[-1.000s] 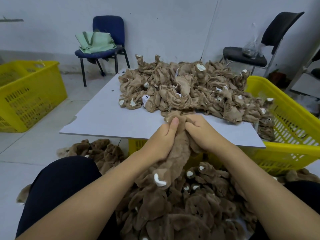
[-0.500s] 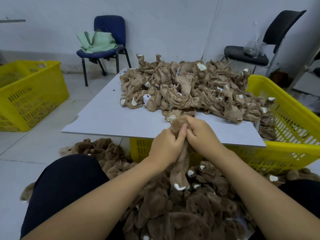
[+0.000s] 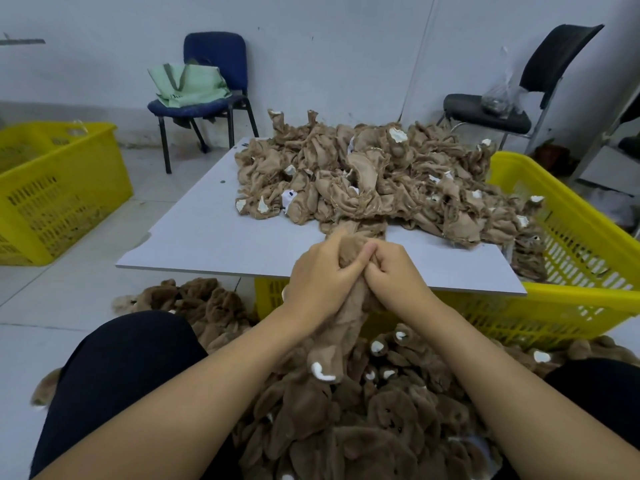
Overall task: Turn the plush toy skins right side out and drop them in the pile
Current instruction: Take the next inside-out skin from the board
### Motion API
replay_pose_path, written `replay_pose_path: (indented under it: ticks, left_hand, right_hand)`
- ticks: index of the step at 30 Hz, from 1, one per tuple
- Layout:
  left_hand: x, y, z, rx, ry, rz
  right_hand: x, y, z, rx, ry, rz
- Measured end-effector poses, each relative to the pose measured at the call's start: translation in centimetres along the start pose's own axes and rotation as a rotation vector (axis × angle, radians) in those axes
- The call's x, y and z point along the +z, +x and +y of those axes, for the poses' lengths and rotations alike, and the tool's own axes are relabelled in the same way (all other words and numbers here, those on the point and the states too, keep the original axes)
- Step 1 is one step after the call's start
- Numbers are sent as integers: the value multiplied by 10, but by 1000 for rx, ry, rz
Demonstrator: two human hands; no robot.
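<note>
A flat, pale grey surface (image 3: 214,237) fills the middle of the scene, smooth and thin-edged. On its far right half lies a heap of inside-out skins (image 3: 374,178), crumpled tan fabric with a dull woven backing, frayed seams and small white patches. Near, between the person's knees, a pile of turned skins (image 3: 363,427) spreads over the floor, darker brown, soft and furry, with rounded lobes and white spots. A yellow plastic crate (image 3: 568,237) with slotted walls sits under the surface at right; another yellow crate (image 3: 59,188) stands on the floor at far left. A blue padded chair (image 3: 214,53) at the far wall carries a pale green cloth bag (image 3: 188,84); a black chair (image 3: 554,57) at far right holds a clear plastic bag (image 3: 502,98).

Over the near edge of the surface, the left hand (image 3: 320,275) and right hand (image 3: 398,275) meet, each grip curled tightly round the top of one plush skin (image 3: 336,341). It hangs from them as a long furry tube, its white-tipped end touching the near pile.
</note>
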State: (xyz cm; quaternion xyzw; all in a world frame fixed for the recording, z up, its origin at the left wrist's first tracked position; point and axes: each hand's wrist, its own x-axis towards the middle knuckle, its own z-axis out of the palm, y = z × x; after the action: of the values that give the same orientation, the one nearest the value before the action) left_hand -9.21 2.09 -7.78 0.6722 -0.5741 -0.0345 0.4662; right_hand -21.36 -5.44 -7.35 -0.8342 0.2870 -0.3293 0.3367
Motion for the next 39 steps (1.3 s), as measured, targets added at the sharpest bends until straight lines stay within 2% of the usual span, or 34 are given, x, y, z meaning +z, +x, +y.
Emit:
replay_pose_path:
  ticks: [2, 7, 12, 14, 16, 19, 21, 28, 31, 33, 35, 39]
  left_hand:
    - [0, -4, 0, 76, 5, 48]
    - [-5, 1, 9, 113, -65, 56]
    - [-15, 17, 26, 125, 47, 39]
    - [-15, 28, 27, 96, 111, -10]
    - [-10, 34, 20, 14, 132, -106]
    - [1, 26, 8, -176, -52, -175]
    - [6, 19, 7, -196, -99, -141]
    - [-4, 7, 24, 108, -101, 72]
    - [-15, 13, 30, 301, -78, 173]
    - [-18, 19, 28, 353, -57, 186]
    - [-15, 23, 24, 284, -30, 111]
    - [0, 27, 6, -74, -133, -114]
  right_hand:
    - [5, -2, -1, -4, 57, 15]
    - [2, -3, -13, 20, 311, 53]
    - [-1, 5, -22, -18, 412, 93]
    - [1, 7, -20, -24, 451, 80]
    - [10, 4, -9, 47, 432, 46]
    - [24, -6, 4, 133, 401, -11]
    - [27, -9, 6, 141, 407, -11]
    - [22, -12, -3, 44, 398, 76]
    - [15, -3, -10, -83, 309, 138]
    - [12, 0, -12, -167, 260, 133]
    - [14, -2, -9, -169, 207, 93]
    - [26, -10, 12, -38, 80, -39]
